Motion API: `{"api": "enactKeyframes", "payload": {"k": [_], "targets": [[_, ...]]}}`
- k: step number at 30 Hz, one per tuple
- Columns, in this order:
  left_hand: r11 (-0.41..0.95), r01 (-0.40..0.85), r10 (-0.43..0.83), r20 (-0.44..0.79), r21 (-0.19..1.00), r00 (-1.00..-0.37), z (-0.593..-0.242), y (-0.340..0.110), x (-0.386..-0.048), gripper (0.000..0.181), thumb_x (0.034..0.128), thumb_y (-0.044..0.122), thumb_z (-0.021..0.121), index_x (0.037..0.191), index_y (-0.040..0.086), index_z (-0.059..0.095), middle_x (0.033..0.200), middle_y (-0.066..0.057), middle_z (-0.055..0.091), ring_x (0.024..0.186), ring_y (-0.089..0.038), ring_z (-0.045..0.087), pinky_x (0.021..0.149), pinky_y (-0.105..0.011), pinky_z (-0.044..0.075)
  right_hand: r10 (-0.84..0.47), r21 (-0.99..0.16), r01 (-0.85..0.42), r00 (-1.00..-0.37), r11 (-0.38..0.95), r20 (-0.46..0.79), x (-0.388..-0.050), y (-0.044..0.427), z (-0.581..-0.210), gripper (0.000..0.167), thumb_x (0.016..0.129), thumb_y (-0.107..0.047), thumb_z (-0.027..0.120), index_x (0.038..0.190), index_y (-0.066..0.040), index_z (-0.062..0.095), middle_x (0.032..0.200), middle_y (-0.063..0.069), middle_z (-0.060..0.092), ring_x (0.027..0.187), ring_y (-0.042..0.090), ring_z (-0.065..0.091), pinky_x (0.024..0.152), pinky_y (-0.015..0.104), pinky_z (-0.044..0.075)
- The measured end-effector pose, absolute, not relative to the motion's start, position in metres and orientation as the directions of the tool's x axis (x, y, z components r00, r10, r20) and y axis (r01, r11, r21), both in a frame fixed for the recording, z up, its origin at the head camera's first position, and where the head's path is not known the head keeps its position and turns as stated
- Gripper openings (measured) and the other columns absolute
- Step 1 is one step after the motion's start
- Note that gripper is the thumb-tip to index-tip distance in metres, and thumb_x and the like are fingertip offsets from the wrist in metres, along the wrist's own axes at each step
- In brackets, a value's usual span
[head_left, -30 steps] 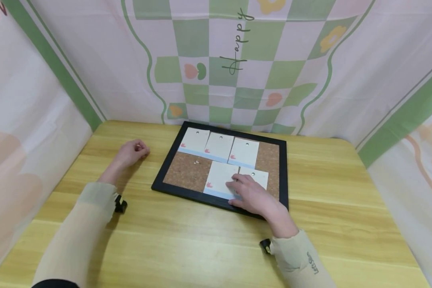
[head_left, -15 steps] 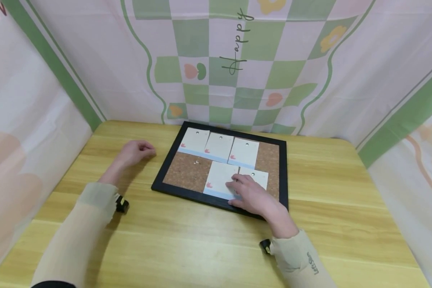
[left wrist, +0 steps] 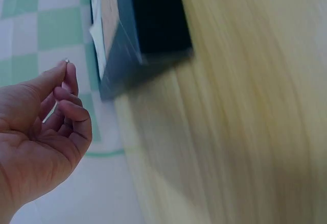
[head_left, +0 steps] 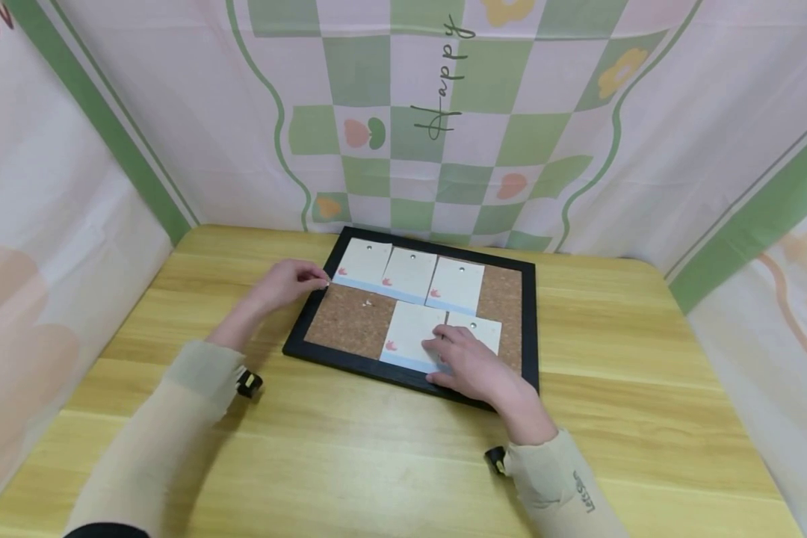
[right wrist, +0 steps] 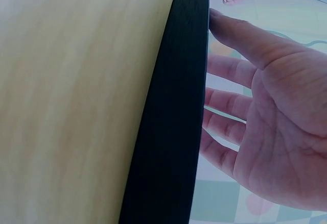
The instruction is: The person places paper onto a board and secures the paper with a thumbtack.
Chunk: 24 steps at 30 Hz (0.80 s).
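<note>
My left hand (head_left: 284,285) pinches a small shiny thumbtack (left wrist: 66,60) between thumb and forefinger, above the left edge of the corkboard (head_left: 350,320). Most of the tack is hidden by the fingertips. With its fingers spread and nearly straight, my right hand (head_left: 467,361) rests on an unpinned-looking white card (head_left: 410,329) in the lower row; the top edge of this card shows no tack. Beside it, partly under the hand, a second card (head_left: 487,329) has a tack at its top. Three cards, among them the middle one (head_left: 409,273), are tacked along the upper row.
The board's black frame (head_left: 376,370) lies slightly turned on the wooden table (head_left: 350,463). Small whitish bits (head_left: 368,302) sit on the cork at the left. A patterned cloth (head_left: 417,90) hangs behind the table.
My left hand has moved right, from the table to over the board's left edge, and the tack now shows at its fingertips. The right hand and the cards have stayed put.
</note>
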<state>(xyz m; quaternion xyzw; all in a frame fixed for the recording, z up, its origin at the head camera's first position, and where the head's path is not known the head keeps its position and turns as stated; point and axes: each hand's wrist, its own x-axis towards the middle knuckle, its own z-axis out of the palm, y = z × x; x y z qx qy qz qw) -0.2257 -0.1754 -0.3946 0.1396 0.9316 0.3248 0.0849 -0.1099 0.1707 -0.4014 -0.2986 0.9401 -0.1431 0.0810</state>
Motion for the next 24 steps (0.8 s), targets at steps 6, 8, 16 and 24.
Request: {"api": "enactKeyframes", "payload": {"k": [6, 8, 16, 24], "targets": [[0.740, 0.249, 0.365, -0.063, 0.625, -0.929, -0.389, -0.149, -0.219, 0.018, 0.1003, 0.024, 0.061, 0.107, 0.012, 0.072, 0.110, -0.009, 0.073, 0.099, -0.023, 0.064, 0.084, -0.035, 0.052, -0.584, -0.314, -0.537, -0.809, 0.783, -0.073, -0.110, 0.171, -0.401, 0.049, 0.092, -0.028, 0.072, 0.134, -0.004, 0.061, 0.142, 0.020, 0.053, 0.129, 0.037, 0.051, 0.106, 0.050, 0.046], [0.729, 0.254, 0.385, -0.073, 0.636, -0.920, -0.387, -0.140, -0.216, 0.017, 0.1008, 0.024, 0.061, 0.107, 0.013, 0.071, 0.110, -0.009, 0.072, 0.099, -0.023, 0.063, 0.083, -0.035, 0.052, -0.583, -0.314, -0.536, -0.809, 0.784, -0.075, -0.110, 0.171, -0.401, 0.049, 0.092, -0.028, 0.072, 0.134, -0.004, 0.060, 0.142, 0.020, 0.053, 0.129, 0.037, 0.051, 0.106, 0.050, 0.046], [0.662, 0.312, 0.506, -0.099, 0.682, -0.857, -0.387, -0.101, -0.214, 0.019, 0.1015, 0.024, 0.059, 0.109, 0.011, 0.070, 0.109, -0.007, 0.073, 0.101, -0.021, 0.067, 0.089, -0.037, 0.053, -0.593, -0.313, -0.550, -0.803, 0.775, -0.059, -0.111, 0.172, -0.401, 0.049, 0.092, -0.028, 0.072, 0.133, -0.004, 0.061, 0.140, 0.020, 0.054, 0.127, 0.037, 0.052, 0.105, 0.050, 0.047], [0.631, 0.321, 0.557, -0.125, 0.706, -0.821, -0.394, -0.066, -0.215, 0.016, 0.1019, 0.021, 0.058, 0.106, 0.013, 0.072, 0.103, -0.003, 0.074, 0.098, -0.017, 0.065, 0.094, -0.036, 0.051, -0.598, -0.309, -0.558, -0.800, 0.770, -0.046, -0.110, 0.172, -0.401, 0.048, 0.092, -0.028, 0.073, 0.132, -0.004, 0.062, 0.138, 0.020, 0.056, 0.124, 0.035, 0.054, 0.104, 0.049, 0.048]]}}
